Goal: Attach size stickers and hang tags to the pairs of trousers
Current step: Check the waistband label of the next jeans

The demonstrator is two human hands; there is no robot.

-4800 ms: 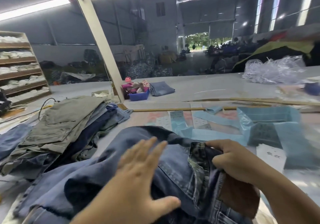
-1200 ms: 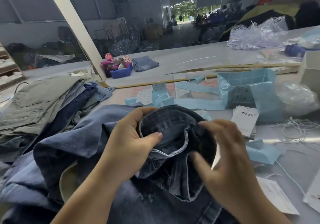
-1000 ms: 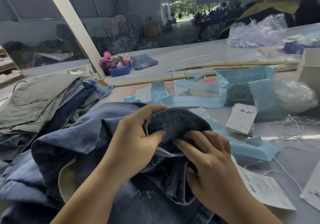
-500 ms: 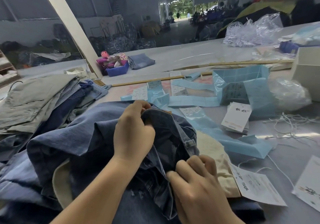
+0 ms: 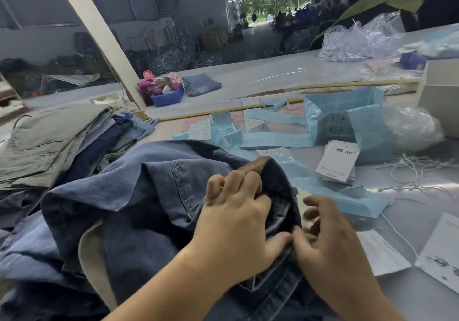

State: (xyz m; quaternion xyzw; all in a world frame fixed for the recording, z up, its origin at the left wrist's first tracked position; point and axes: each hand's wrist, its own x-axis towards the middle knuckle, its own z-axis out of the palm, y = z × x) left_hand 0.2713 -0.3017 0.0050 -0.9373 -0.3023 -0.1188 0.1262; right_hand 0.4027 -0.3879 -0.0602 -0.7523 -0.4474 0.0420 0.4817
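Blue jeans [image 5: 154, 196] lie bunched on the table [image 5: 409, 293] directly in front of the person, waistband with brown leather patch [image 5: 255, 165] turned up. Left hand [image 5: 238, 224] grips the waistband denim, fingers curled over its edge just below the patch. Right hand [image 5: 332, 243] touches the waistband beside the left thumb; fingers half curled and blurred, so whether it pinches cloth I cannot tell. No sticker or tag visible on this pair: judged not yet started. Hang tags [image 5: 337, 163], blue sticker backing strips [image 5: 275, 139] and loose strings [image 5: 419, 171] lie to the right, untouched. Stack of trousers [image 5: 57, 142] at left; tagged or not, cannot tell. Versus half a second ago: the patch is now exposed, and the right hand has loosened from its fist.
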